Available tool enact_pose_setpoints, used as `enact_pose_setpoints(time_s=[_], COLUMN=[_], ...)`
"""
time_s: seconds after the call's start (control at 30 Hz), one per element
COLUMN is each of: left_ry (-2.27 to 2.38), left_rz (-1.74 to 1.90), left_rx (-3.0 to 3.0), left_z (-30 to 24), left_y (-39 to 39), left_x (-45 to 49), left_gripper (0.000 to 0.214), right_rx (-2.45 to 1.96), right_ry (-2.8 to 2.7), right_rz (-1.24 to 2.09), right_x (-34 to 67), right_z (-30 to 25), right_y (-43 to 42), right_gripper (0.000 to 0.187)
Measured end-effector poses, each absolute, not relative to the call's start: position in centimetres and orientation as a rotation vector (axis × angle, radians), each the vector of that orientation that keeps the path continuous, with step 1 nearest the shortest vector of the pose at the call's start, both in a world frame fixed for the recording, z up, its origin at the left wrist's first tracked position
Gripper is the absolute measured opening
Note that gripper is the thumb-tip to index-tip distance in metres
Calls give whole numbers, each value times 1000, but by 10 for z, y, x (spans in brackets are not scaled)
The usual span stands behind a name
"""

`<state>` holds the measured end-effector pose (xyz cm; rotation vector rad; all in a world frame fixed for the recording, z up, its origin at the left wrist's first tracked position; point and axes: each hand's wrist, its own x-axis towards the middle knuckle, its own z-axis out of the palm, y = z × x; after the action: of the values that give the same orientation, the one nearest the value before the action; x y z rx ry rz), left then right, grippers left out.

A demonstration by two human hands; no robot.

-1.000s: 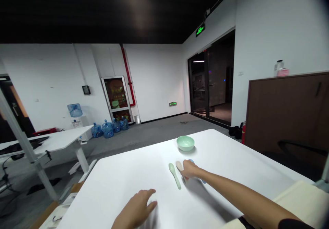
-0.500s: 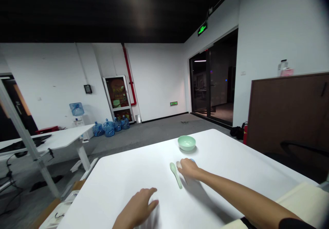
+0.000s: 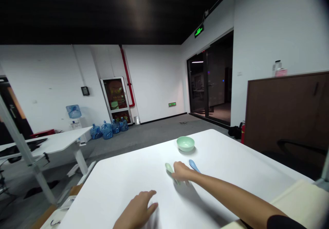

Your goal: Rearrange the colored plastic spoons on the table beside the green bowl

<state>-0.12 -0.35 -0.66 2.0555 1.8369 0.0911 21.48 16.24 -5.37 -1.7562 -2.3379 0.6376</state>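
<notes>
My right hand reaches over the white table, its fingers closed at the handle of a pale green spoon. The spoon's bowl shows left of my fingers, and the hand hides much of its handle. A blue spoon lies just to the right, partly behind my wrist. The beige spoon is mostly hidden under my hand. Beyond them stands a mint green bowl. My left hand hovers near the front of the table, thumb and fingers apart, holding nothing.
A second white table with a metal post stands at the left. Several blue water bottles are on the floor by the wall. To the right are a brown cabinet and a dark chair.
My right hand has moved left from the beige spoon to the green spoon, uncovering the blue one. The green spoon has shifted slightly left. My left hand has barely moved.
</notes>
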Motion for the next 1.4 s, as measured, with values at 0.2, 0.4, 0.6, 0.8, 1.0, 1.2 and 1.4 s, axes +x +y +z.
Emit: enact_pose_setpoints(time_s=[0.2,0.4,0.6,0.8,1.0,1.2,1.4], left_ry=[1816,1821,1829,1830,1818,1826,1820], left_rz=[92,102,109,63,81,79,93], left_rx=[2053,2045,2031,2036,2047,2038,2042], left_z=[-6,-4,-7,-8,-11,-10,-10], left_y=[-3,-5,-3,-1,0,0,1], left_x=[-2,0,-2,-2,-3,-3,-3], left_gripper=[56,56,56,57,57,56,57], right_rx=[-1655,-2006,-2192,-2212,-2228,-2220,-2146], right_ry=[-2353,-2254,-2123,-2107,-2090,-2092,-2058], right_rz=[490,254,250,266,302,256,186], right_x=[282,366,400,408,410,410,402], right_z=[-30,-41,-60,-75,-79,-70,-45], right_y=[179,191,194,199,202,197,188], right_gripper=[26,21,20,26,29,30,42])
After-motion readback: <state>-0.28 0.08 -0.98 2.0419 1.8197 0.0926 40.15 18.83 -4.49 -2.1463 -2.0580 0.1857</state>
